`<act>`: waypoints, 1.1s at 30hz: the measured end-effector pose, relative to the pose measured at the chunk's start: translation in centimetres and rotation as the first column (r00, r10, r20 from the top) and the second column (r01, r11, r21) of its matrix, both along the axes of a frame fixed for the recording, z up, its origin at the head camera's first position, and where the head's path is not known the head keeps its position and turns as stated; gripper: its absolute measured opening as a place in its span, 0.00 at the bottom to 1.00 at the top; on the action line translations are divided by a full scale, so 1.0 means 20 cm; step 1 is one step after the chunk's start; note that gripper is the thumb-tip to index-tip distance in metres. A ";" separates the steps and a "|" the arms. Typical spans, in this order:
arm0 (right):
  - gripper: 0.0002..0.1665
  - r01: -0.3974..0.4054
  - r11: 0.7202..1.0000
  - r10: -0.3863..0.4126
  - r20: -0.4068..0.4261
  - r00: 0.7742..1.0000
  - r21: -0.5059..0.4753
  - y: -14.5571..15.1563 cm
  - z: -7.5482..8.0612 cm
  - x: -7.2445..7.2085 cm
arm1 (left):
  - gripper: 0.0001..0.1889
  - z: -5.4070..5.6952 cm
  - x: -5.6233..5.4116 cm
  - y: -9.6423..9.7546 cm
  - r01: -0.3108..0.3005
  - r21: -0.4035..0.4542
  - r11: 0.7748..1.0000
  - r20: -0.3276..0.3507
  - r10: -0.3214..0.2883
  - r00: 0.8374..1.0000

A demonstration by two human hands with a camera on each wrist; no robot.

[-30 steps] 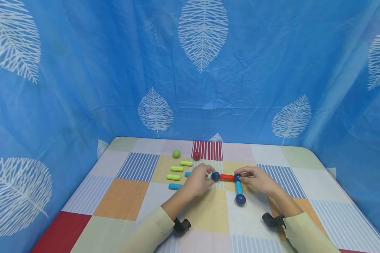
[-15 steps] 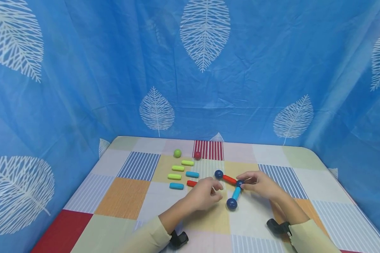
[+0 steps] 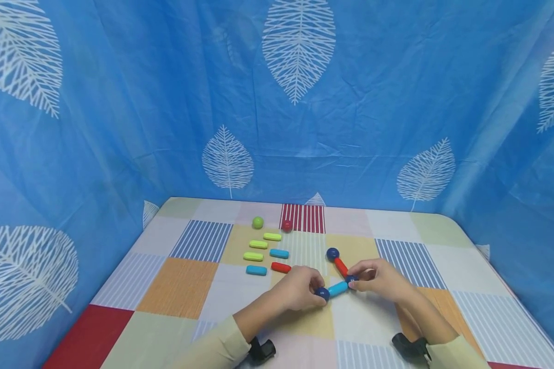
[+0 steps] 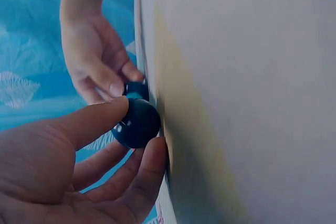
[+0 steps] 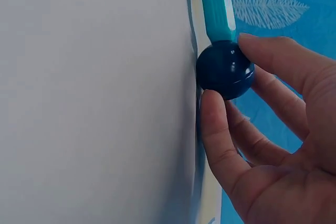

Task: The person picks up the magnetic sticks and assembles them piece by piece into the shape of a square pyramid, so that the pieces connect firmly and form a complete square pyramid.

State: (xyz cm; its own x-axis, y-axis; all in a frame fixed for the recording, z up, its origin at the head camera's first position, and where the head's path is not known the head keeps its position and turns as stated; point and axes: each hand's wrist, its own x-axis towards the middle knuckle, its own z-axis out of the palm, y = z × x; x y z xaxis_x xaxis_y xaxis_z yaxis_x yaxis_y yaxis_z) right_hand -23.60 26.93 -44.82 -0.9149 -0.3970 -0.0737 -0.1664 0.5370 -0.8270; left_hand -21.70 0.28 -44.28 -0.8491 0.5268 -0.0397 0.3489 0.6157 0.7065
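Observation:
Two rods and three dark blue balls form a bent chain on the table. My left hand [image 3: 300,289] pinches the near-left ball [image 4: 137,124] between thumb and fingertips. From that ball a light blue rod [image 3: 338,289] runs to the corner ball [image 5: 226,71], which my right hand [image 3: 380,279] pinches with thumb and finger. A red rod [image 3: 341,267] leads away from the corner to the far ball [image 3: 333,254], which no hand touches. Just beyond my left hand lies a loose red rod [image 3: 281,267], its right end close to the fingers.
Several yellow-green rods [image 3: 253,256] and two blue rods [image 3: 256,270] lie left of the hands. Behind them sit a green ball [image 3: 257,222] and a red ball [image 3: 287,225]. A blue leaf-print curtain [image 3: 277,128] surrounds the patchwork-covered table [image 3: 175,284].
My left hand let go of the far ball, came nearer and took the near ball. The chain has turned clockwise, and my right hand has stayed on the corner ball, shifting slightly nearer.

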 end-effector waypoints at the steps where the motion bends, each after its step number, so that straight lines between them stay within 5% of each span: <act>1: 0.16 -0.001 1.000 0.001 0.007 1.000 -0.006 0.00 0.00 0.01 | 0.13 0.00 0.00 -0.01 -0.003 0.001 1.000 0.000 0.003 1.000; 18: 0.20 0.037 0.999 -0.035 0.080 0.996 -0.026 -0.05 0.03 0.13 | 0.11 0.03 -0.06 -0.09 -0.018 -0.038 0.999 0.037 0.020 0.999; 33: 0.21 0.033 0.998 -0.025 0.125 0.992 -0.057 -0.04 0.03 0.10 | 0.15 0.03 -0.05 -0.14 -0.023 -0.008 1.000 0.032 0.023 0.999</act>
State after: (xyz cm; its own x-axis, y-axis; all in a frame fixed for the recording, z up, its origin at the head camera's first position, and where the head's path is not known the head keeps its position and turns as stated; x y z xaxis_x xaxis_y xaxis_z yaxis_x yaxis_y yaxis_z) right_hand -21.56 26.17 -44.30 -0.9112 -0.3774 -0.1652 -0.0453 0.4902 -0.8704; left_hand -22.62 -2.60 -43.76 -0.8593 0.5065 -0.0710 0.3119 0.6290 0.7121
